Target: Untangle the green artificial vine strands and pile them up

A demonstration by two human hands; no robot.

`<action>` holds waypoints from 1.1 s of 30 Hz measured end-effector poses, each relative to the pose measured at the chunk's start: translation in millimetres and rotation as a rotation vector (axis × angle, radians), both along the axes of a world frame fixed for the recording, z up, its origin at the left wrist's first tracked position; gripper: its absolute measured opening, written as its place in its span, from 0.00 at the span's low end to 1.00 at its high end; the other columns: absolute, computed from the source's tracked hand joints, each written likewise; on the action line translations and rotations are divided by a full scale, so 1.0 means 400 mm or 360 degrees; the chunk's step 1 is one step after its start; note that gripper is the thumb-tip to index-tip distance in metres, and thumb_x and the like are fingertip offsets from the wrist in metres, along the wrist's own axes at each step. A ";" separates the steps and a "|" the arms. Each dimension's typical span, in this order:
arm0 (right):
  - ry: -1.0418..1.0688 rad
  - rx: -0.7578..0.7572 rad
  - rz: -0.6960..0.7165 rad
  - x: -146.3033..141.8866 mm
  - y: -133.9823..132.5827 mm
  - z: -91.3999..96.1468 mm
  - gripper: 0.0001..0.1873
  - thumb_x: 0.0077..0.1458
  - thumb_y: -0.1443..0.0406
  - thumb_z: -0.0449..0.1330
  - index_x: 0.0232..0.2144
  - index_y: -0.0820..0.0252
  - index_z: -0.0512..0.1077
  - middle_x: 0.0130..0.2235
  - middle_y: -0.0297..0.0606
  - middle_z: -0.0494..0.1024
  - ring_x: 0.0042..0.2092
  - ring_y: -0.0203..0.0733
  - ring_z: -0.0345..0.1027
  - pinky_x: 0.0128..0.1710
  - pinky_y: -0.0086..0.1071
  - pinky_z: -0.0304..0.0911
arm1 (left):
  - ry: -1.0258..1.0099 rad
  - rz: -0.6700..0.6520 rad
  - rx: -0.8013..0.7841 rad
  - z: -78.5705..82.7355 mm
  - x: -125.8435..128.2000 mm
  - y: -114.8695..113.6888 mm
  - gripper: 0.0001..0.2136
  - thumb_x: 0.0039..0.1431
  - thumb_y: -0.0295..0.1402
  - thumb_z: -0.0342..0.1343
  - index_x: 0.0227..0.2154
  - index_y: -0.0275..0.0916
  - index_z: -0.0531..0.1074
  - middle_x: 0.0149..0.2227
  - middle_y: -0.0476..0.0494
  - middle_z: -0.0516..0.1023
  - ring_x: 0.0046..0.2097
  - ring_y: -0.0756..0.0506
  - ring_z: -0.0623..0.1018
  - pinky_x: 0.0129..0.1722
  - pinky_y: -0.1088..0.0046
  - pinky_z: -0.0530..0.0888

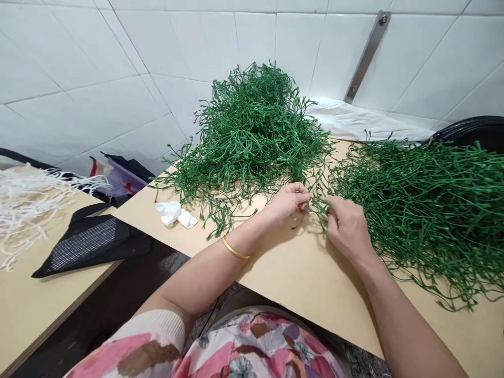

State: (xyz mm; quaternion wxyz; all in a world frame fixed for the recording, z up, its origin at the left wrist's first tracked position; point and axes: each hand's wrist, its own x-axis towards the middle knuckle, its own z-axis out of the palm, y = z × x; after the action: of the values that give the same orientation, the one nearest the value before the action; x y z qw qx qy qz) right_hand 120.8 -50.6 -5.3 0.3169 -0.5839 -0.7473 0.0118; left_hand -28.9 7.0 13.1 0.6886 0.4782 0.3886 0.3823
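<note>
My left hand pinches a thin green plastic sprig at the middle of the light wooden table; a gold bangle sits on that wrist. My right hand is closed on the same sprig from the right, fingers curled. Behind my hands rises a tall heap of green plastic branches. A second, flatter pile of green branches spreads beside my right hand toward the table's right edge.
A crumpled white plastic scrap lies near the table's left corner. On a second table at left are a black mesh bag and white plastic branches. White tiled wall behind; a dark gap separates the tables.
</note>
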 end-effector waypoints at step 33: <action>0.0274 -0.0102 0.0131 0.018 -0.006 -0.007 0.11 0.53 0.68 0.49 0.34 0.58 0.71 0.32 0.37 0.74 0.34 0.40 0.67 0.35 0.34 0.61 | 0.0067 -0.0013 -0.0059 0.012 -0.006 -0.006 0.05 0.50 0.24 0.52 0.22 0.36 0.62 0.15 0.54 0.64 0.16 0.57 0.62 0.17 0.81 0.57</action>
State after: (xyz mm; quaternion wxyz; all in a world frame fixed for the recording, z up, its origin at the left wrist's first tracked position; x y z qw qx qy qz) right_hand 128.0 -52.9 -8.2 0.3604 -0.5594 -0.7399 0.0988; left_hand -31.2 4.5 18.0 0.6906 0.4749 0.4081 0.3620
